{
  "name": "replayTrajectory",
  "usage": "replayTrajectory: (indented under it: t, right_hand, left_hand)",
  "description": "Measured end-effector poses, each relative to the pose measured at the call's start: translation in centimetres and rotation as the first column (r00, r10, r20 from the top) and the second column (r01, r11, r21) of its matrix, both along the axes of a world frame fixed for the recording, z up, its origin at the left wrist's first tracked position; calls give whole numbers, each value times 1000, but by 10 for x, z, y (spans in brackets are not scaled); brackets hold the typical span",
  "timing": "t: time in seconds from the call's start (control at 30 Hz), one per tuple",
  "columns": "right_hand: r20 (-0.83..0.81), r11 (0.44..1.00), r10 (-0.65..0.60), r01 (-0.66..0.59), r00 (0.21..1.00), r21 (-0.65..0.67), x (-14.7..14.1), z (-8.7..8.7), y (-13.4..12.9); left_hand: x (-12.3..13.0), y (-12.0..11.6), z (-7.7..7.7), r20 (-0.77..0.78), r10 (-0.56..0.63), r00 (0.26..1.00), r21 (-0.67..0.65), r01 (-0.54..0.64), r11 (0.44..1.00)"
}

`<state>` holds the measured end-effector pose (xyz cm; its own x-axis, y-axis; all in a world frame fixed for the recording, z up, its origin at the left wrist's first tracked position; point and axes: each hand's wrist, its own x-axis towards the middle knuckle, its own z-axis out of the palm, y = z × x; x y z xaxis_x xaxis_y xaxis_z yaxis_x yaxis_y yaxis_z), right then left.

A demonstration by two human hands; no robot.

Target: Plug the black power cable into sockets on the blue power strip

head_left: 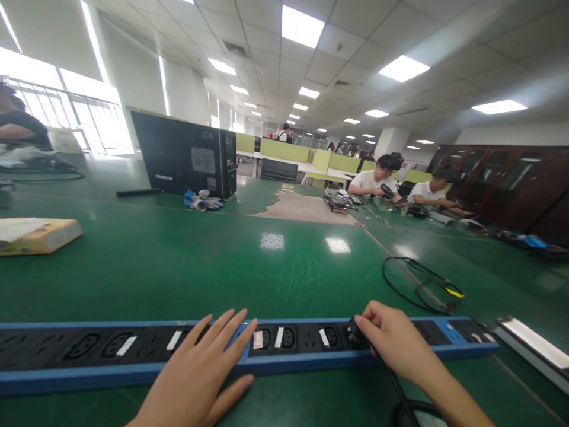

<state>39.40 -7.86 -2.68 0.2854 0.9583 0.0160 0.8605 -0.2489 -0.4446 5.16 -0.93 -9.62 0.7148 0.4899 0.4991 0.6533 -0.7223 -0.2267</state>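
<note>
A long blue power strip (306, 359) with black sockets and small white stickers lies across the green table in front of me. My left hand (208, 356) rests flat over its middle, fingers spread. Toward the strip's right part, my right hand (389, 335) grips a black power plug (354, 333) at one of the sockets; whether its pins are inside I cannot tell. The plug's black cable (398, 391) runs down under the hand toward the near edge of the view.
A coiled black cable (420, 284) lies at right, near a lit white panel (540, 344). Farther back stand a black computer case (186, 154) and blue-grey gloves (203, 200). A tissue pack (42, 234) is at left. Two people work at the far right.
</note>
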Motion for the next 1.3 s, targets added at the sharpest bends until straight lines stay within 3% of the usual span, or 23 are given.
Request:
replayTrajectory:
  t: [0.2, 0.33, 0.47, 0.63, 0.83, 1.0, 1.13, 1.3]
  right_hand:
    - [180, 1000, 17, -18, 984, 4, -9, 4, 9]
    - [15, 994, 106, -105, 994, -21, -3, 6, 10]
    - [-147, 984, 157, -167, 977, -58, -5, 9, 8]
    - [-164, 977, 204, -211, 965, -26, -35, 17, 11]
    - [-143, 972, 234, -235, 962, 10, -65, 8, 27]
    - [47, 985, 170, -169, 984, -17, -75, 7, 29]
    - [309, 987, 160, -149, 938, -59, -93, 15, 22]
    - [369, 985, 173, -160, 913, -66, -107, 11, 19]
  left_hand:
    - [-3, 5, -3, 10, -28, 1000, 72, 27, 997]
    - [-5, 9, -7, 16, -66, 998, 132, 63, 989]
    - [-3, 3, -4, 9, -23, 1000, 26, 22, 999]
    - [3, -5, 7, -27, 20, 999, -100, -22, 995]
    - [2, -1, 6, -47, 9, 999, -23, -10, 1000]
    - [0, 0, 1, -28, 12, 1000, -10, -12, 1000]
    - [0, -1, -1, -7, 5, 1000, 3, -5, 1000]
    - [-3, 2, -5, 38, -8, 999, 39, 6, 999]
